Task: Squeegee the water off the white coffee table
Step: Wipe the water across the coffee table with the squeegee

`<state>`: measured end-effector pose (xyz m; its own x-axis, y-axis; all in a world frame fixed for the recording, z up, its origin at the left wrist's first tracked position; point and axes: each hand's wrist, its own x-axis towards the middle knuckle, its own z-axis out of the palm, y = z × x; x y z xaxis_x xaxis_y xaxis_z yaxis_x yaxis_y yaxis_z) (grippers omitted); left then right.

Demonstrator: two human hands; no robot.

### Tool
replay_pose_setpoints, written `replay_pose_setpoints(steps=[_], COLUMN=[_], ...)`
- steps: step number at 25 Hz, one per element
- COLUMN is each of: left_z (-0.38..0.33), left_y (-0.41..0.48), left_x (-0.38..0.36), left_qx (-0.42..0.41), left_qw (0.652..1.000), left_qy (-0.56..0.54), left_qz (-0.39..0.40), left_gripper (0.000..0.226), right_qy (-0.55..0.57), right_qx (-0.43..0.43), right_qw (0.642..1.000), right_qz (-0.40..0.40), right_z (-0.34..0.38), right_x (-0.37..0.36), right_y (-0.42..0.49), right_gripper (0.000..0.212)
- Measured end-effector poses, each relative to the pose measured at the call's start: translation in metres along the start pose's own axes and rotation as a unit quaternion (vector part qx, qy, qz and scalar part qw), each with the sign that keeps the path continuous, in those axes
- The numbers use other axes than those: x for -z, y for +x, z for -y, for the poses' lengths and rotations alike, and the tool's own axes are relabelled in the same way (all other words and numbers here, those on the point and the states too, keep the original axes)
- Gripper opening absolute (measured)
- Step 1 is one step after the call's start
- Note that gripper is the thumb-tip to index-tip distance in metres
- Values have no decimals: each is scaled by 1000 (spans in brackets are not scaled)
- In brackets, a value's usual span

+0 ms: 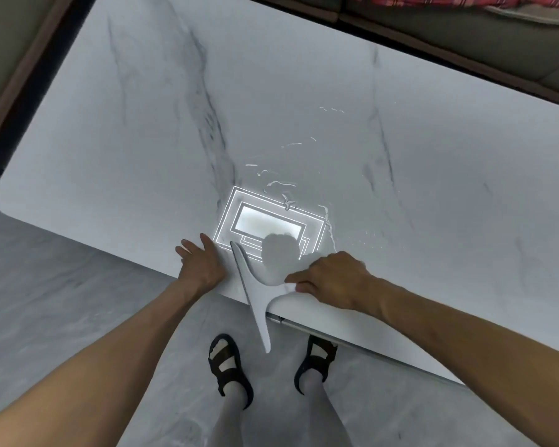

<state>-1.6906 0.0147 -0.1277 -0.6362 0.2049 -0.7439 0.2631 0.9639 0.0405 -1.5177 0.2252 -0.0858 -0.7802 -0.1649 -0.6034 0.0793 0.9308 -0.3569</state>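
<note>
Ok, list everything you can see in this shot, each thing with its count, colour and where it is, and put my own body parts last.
Coffee table: one, white marble look with grey veins, fills most of the view.
Water: scattered clear streaks and drops, on the tabletop's middle and right.
Light reflection: one, bright rectangles, near the table's front edge.
Squeegee: one, white, at the front edge, blade overhanging the floor.
Sofa: one, beige, beyond the table, top right.
Plaid cloth: one, red checked, on the sofa.
Floor: grey.
Sandals: two, black, below.
Left hand: flat on the table edge.
Right hand: gripping the squeegee handle.
</note>
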Motion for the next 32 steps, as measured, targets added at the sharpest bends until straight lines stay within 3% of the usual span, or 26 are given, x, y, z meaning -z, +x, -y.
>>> replay_pose_setpoints(steps=[3, 7, 11, 14, 17, 21, 23, 25, 27, 32], left_z=[0, -4, -7, -1, 5, 29, 47, 58, 58, 0], left_y=[3, 1, 2, 2, 2, 0, -1, 0, 0, 10], left_x=[-3, 0, 3, 8, 12, 23, 28, 35, 39, 35], left_qx=[-7, -8, 11, 9, -15, -19, 36, 72, 46, -51], left_qw=[1000, 1000, 999, 1000, 999, 986, 965, 958, 971, 986], left_qy=[0, -7, -28, -14, -5, -158, -243, -257, -215, -133], left_qz=[6, 15, 20, 26, 29, -55, -93, -100, -94, -91], left_gripper=[66, 76, 83, 70, 60, 40, 47, 59, 59, 35], right_qy=[-15, -34, -45, -32, -23, -29, -36, -50, -56, -36], right_qx=[-37, -151, -238, -185, -49, 72, 65, 53, 35, -40], right_qw=[999, 988, 968, 979, 997, 997, 997, 997, 998, 998], right_qz=[-24, -23, -57, -75, -50, -8, -8, -13, -22, -35], right_z=[-48, -124, -150, -117, -44, 43, 53, 47, 33, -49], right_x=[7, 27, 48, 58, 48, 27, 26, 31, 39, 79], right_y=[-30, -94, -132, -108, -41, 36, 52, 59, 61, 58], right_gripper=[35, 35, 37, 38, 39, 40, 40, 38, 36, 35])
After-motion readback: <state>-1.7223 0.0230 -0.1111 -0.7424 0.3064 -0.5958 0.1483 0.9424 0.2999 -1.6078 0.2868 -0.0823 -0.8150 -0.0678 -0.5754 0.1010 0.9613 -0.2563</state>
